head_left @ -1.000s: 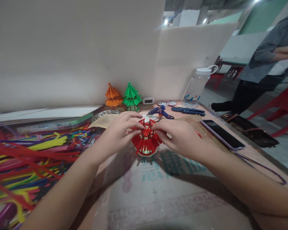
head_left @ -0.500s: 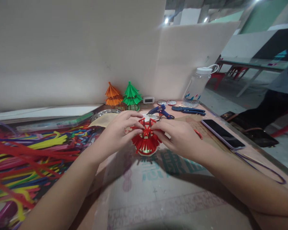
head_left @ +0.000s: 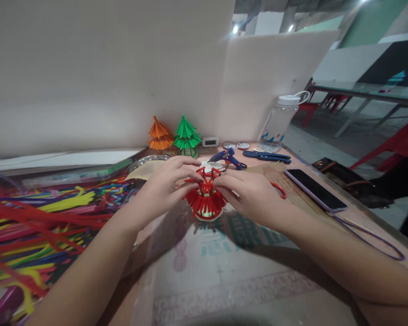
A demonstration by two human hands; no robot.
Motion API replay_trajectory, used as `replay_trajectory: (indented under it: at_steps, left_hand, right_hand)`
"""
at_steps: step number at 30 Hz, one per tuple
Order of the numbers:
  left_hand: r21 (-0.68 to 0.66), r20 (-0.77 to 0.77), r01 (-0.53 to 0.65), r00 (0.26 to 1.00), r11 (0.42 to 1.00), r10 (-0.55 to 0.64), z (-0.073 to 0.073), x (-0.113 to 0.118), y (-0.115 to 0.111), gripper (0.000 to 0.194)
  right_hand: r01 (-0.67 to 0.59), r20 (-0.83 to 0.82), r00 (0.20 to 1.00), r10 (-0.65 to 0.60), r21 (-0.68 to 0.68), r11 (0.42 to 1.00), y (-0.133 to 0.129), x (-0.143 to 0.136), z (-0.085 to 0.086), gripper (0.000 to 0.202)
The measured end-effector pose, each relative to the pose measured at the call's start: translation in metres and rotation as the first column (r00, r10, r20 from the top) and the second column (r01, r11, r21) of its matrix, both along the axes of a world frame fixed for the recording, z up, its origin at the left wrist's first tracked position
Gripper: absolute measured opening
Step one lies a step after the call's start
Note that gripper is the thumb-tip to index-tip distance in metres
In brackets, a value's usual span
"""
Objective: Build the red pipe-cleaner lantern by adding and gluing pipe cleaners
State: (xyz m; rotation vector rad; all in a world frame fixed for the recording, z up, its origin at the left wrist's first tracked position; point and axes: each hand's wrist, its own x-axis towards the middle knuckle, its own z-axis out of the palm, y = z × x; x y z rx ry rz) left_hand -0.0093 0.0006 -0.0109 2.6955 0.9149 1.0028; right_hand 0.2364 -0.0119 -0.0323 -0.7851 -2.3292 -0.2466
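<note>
Between my hands stands a red tiered model made of pipe cleaners [head_left: 209, 204], on a pale base, with dark uprights and a red ring at its top. My left hand [head_left: 172, 181] grips its upper left side, thumb and fingers bent around the frame. From the other side, my right hand [head_left: 246, 190] pinches the upper right part, its fingertips partly hidden. Behind stand an orange pagoda-like model [head_left: 160, 135] and a green one [head_left: 186, 136] of similar shape. A blue glue gun [head_left: 227, 157] lies just beyond my hands.
Loose coloured pipe cleaners [head_left: 37, 226] cover the left side. To the right are a phone [head_left: 315, 190] with a cord, blue pliers [head_left: 267, 156], a red-handled tool [head_left: 279, 190] and a water bottle [head_left: 278, 122]. A small white display [head_left: 210, 141] stands near the back wall [head_left: 105, 77].
Both hands stay on the red model with barely any shift. The person at the far right has moved partly out of view, and more of a red chair shows.
</note>
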Motion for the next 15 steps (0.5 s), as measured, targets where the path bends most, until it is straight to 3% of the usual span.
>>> replay_trajectory:
  at_steps: [15]
  left_hand:
    - [-0.028,-0.005,-0.019,1.000,0.999,0.019,-0.0010,0.0011,-0.0001,0.010]
  right_hand:
    - [0.003,-0.024,1.000,-0.002,0.013,1.000,-0.0007,-0.0008,-0.0011,0.021]
